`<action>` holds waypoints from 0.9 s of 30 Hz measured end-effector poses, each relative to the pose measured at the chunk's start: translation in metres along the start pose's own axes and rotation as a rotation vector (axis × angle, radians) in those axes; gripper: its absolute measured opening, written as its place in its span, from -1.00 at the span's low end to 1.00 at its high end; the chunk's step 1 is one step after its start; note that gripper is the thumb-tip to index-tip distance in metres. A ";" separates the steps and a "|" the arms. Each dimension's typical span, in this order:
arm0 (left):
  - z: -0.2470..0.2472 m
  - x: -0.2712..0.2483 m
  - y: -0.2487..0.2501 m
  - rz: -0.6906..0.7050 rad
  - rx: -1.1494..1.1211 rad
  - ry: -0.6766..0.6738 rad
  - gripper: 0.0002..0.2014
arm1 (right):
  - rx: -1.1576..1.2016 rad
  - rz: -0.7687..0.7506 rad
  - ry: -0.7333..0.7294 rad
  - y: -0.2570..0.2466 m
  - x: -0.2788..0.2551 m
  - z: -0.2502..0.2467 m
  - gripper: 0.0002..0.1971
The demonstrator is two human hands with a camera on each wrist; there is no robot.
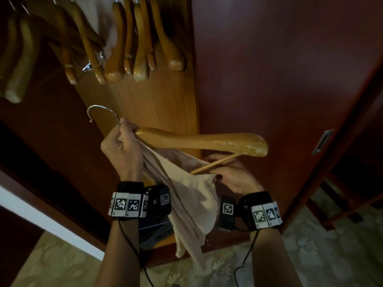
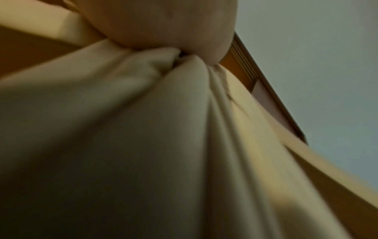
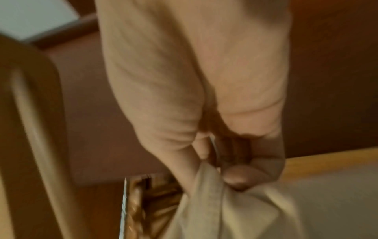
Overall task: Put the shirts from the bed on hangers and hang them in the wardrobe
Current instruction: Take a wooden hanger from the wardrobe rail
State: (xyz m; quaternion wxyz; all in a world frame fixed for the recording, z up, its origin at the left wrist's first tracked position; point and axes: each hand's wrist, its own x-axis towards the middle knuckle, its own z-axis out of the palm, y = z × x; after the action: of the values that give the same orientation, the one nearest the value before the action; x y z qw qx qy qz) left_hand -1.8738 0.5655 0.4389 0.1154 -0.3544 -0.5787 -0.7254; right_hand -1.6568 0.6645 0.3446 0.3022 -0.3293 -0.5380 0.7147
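The wardrobe (image 1: 269, 69) fills most of the head view, its dark red-brown door to the right with a recessed metal handle (image 1: 322, 141) near its edge, and a lighter wood panel (image 1: 161, 104) inside. High in the wardrobe a row of empty wooden hangers (image 1: 118, 44) hangs close together. Below the wardrobe lies a pale patterned carpet (image 1: 331, 255).

In front of the lighter panel, beneath the row of hangers, a beige shirt (image 1: 186, 195) droops from both hands. It is partly drawn onto a wooden hanger (image 1: 207, 140) held almost level, whose steel hook (image 1: 101, 111) points up and left; the hanger's right shoulder, chipped and bare of cloth, reaches across the wardrobe door, and its lower bar (image 1: 215, 163) slants down into the fabric.

The left hand (image 1: 122, 148) is closed round the hanger's neck with a bunch of shirt gathered in the same grip. The right hand (image 1: 232, 175) sits under the lower bar, thumb and fingers pinching an edge of the shirt.

The wrist bands (image 1: 128, 205) carry black-and-white square code tags; no words on them can be read.

The left wrist view shows only what the head view hides: folds of the shirt (image 2: 163, 145) converging under the palm (image 2: 163, 24), and a pale ceiling. The right wrist view, blurred, shows a fingertip (image 3: 241, 177) pressing the cloth (image 3: 235, 210).
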 end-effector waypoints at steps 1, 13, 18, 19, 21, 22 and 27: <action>-0.002 0.001 -0.001 0.011 0.005 -0.017 -0.61 | 0.084 -0.006 -0.005 0.001 0.000 -0.005 -0.84; -0.015 0.011 -0.017 0.105 0.101 -0.177 -0.57 | 0.325 -0.104 -0.087 -0.027 -0.032 -0.049 -0.42; -0.009 0.006 -0.018 0.129 0.123 -0.226 -0.51 | 0.440 -0.054 -0.126 -0.029 -0.047 -0.049 -0.69; -0.009 0.006 -0.019 0.144 0.131 -0.231 -0.49 | 0.380 -0.066 -0.163 -0.027 -0.044 -0.056 -0.56; -0.008 0.007 -0.022 0.178 0.158 -0.242 -0.46 | 0.285 -0.087 -0.151 -0.023 -0.037 -0.064 -0.30; -0.008 0.008 -0.024 0.194 0.171 -0.247 -0.45 | 0.239 -0.099 -0.112 -0.022 -0.034 -0.066 -0.29; -0.008 0.008 -0.029 0.240 0.260 -0.253 -0.49 | -0.039 -0.307 0.087 -0.019 -0.034 -0.060 -0.83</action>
State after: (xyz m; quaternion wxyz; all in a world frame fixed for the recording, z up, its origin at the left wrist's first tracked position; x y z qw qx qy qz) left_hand -1.8994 0.5684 0.4213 0.1720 -0.4909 -0.6310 -0.5756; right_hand -1.5867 0.6764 0.3556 0.4244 -0.2796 -0.5821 0.6347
